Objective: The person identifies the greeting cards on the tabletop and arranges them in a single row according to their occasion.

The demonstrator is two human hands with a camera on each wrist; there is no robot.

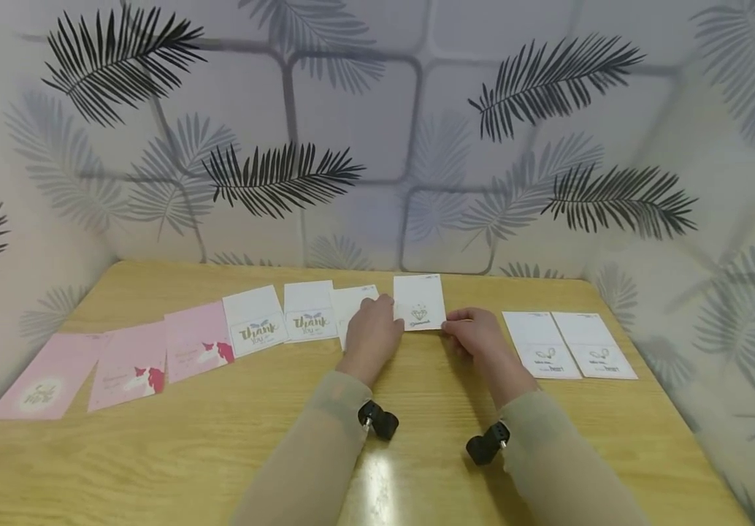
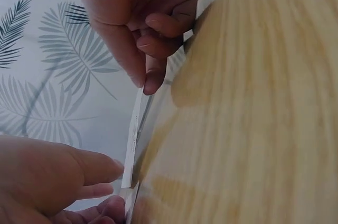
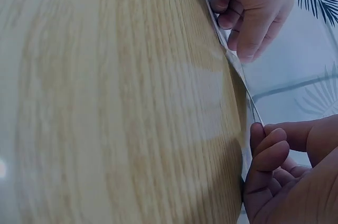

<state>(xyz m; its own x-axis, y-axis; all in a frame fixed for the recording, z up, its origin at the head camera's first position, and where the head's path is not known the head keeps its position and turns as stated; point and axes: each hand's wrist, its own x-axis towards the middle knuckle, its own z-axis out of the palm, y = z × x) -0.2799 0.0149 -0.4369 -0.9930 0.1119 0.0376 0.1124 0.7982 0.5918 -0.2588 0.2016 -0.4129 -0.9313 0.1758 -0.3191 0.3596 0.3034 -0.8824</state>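
Near the back of the wooden table lies a white card with a diamond print [image 1: 419, 299]. At its lower right corner my right hand [image 1: 479, 340] pinches the edge between thumb and fingers; the right wrist view shows this pinch on the thin card edge [image 3: 252, 105]. My left hand [image 1: 374, 332] rests at the diamond card's lower left, thumb tip right at the corner. Its fingers lie over another white card [image 1: 345, 299] and hide much of that card's front. In the left wrist view the left fingers [image 2: 100, 168] reach to the diamond card's edge, fairly straight.
Leftward along the table [image 1: 220, 438] run two white "Thank you" cards [image 1: 253, 318] [image 1: 308, 310], then several pink cards [image 1: 131, 365]. Right of my right hand lie two white cards with heart-like prints [image 1: 538, 343] [image 1: 594, 343]. A leaf-patterned wall [image 1: 377, 131] stands behind the table.
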